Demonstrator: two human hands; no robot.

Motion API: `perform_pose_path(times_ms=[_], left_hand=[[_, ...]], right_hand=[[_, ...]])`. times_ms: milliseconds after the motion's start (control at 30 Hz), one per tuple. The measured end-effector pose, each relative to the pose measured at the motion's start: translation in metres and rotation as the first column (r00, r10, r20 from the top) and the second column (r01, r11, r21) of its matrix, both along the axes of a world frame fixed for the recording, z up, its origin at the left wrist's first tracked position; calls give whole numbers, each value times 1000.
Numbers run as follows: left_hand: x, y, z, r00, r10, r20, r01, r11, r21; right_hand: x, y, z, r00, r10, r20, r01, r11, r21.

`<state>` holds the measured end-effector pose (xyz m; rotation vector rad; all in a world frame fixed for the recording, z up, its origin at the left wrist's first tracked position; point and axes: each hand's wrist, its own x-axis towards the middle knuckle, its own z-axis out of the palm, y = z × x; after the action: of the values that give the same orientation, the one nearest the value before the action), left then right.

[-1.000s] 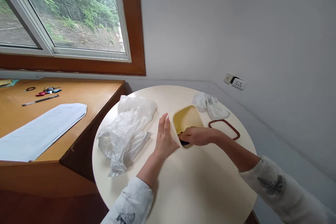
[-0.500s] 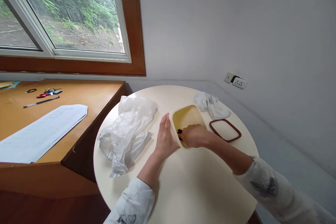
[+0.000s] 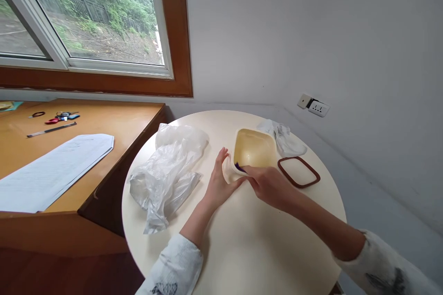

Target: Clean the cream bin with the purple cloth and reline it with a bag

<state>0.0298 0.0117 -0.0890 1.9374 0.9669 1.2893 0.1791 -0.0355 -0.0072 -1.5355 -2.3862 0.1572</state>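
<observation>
A pale yellow square plastic container (image 3: pixel 254 150) stands on the round table, its open side facing me and up. My left hand (image 3: pixel 218 182) grips its near left corner, the fingers along the left side and the thumb at the near edge. At that same corner my right hand (image 3: pixel 268 184) is closed on a small dark purple piece (image 3: pixel 238 166), pressed against the inside of the rim. Most of this piece is hidden by the fingers; it may be cloth. A brown square ring-shaped frame (image 3: pixel 281 166) lies flat beside my right hand.
A crumpled clear plastic bag (image 3: pixel 173 166) spreads over the left of the round table (image 3: pixel 238 253). Another crumpled bag (image 3: pixel 289 140) lies at the back right. On the wooden desk (image 3: pixel 131 115) are papers (image 3: pixel 58 173), a pen (image 3: pixel 51 129) and keys (image 3: pixel 64 116).
My right hand has come up from deep inside the container to its near left corner with the dark piece. The container has turned and shifted slightly right.
</observation>
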Motion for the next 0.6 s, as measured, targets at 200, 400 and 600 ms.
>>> perform_pose_path(times_ms=[200, 400, 600], left_hand=[[11, 6, -19, 955, 297, -21, -276, 911, 308], [3, 12, -26, 925, 380, 32, -367, 866, 339], [5, 12, -14, 931, 356, -81, -288, 851, 440]], right_hand=[[-45, 9, -18, 928, -125, -351, 153, 987, 55], [-40, -4, 2, 940, 24, -339, -82, 984, -156], [6, 4, 29, 970, 150, 194, -74, 932, -354]])
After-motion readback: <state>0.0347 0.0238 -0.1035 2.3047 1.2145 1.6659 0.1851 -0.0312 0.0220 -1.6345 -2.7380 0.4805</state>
